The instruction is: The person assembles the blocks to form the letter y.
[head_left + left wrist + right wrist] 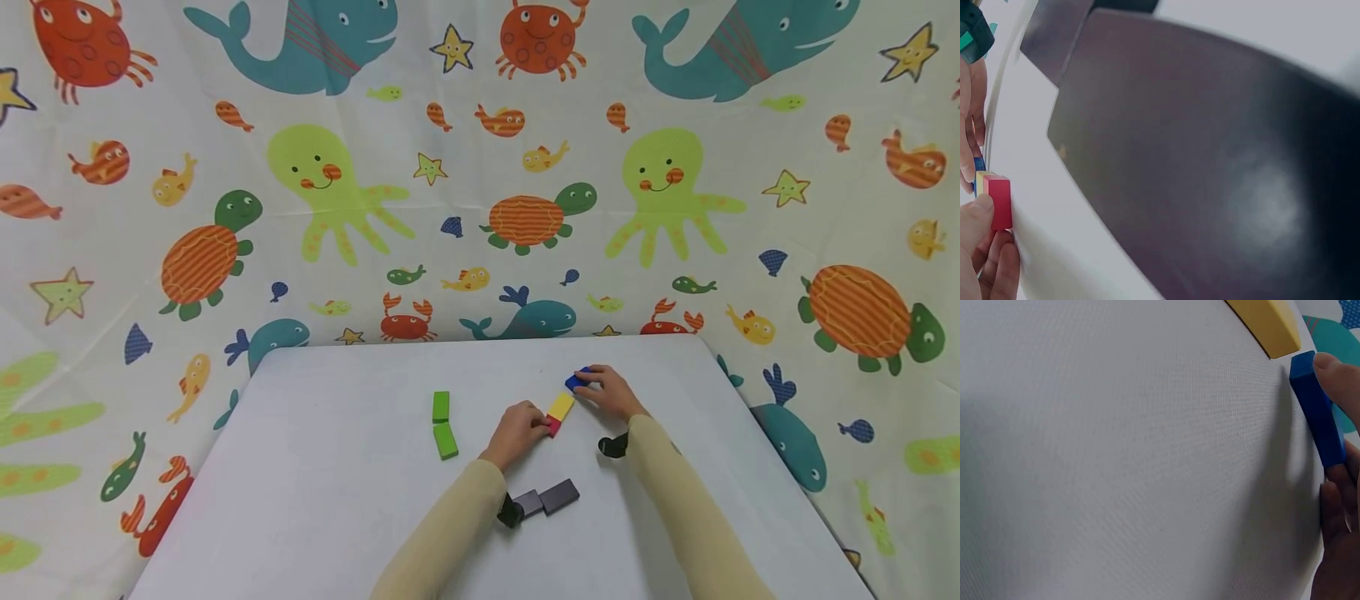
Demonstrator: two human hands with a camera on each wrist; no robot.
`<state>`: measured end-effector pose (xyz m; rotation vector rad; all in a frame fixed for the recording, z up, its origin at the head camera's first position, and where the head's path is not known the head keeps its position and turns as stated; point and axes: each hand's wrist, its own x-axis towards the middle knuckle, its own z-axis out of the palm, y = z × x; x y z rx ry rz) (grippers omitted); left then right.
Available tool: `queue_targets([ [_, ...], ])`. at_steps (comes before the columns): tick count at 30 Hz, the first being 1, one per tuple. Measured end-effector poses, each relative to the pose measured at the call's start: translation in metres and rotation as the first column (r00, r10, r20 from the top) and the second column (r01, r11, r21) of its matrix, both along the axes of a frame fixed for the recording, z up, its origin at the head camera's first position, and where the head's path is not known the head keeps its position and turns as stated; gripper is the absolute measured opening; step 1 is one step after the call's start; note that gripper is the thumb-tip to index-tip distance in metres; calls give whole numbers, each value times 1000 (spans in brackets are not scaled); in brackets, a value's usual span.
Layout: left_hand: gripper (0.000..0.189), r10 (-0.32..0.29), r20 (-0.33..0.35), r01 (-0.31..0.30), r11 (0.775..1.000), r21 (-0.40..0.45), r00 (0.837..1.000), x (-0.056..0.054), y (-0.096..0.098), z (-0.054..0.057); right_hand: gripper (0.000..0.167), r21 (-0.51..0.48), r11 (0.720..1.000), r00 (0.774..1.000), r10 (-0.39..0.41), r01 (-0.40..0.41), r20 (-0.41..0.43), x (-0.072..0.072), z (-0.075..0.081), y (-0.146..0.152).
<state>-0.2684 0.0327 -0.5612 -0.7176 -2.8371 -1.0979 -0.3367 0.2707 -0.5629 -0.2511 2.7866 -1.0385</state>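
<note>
My left hand point(516, 433) pinches a small red block point(554, 427) between thumb and fingers, which also shows in the left wrist view as a red block point(1001, 203). A yellow block point(560, 407) lies end to end with it, slanting up and to the right. Beyond the yellow block's far end, my right hand point(611, 393) grips a blue block point(577, 382) by its sides. In the right wrist view a narrow gap separates the blue block point(1317, 412) from the yellow block point(1272, 328), and the thumb lies on the blue block's near end.
Two green blocks, an upper one point(441, 407) and a lower one point(445, 441), meet at an angle left of the hands. Below the hands lie a dark grey block point(559, 497) and a smaller grey block point(529, 503), near my left wrist. A patterned cloth point(450, 275) hangs behind the white table point(322, 483).
</note>
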Motion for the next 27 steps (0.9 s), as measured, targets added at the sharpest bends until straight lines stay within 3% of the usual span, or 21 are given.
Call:
queue_targets([
  [27, 9, 7, 19, -7, 1000, 2, 1000, 2, -1, 0, 48, 3, 1000, 994, 17, -17, -106, 4, -4, -2],
])
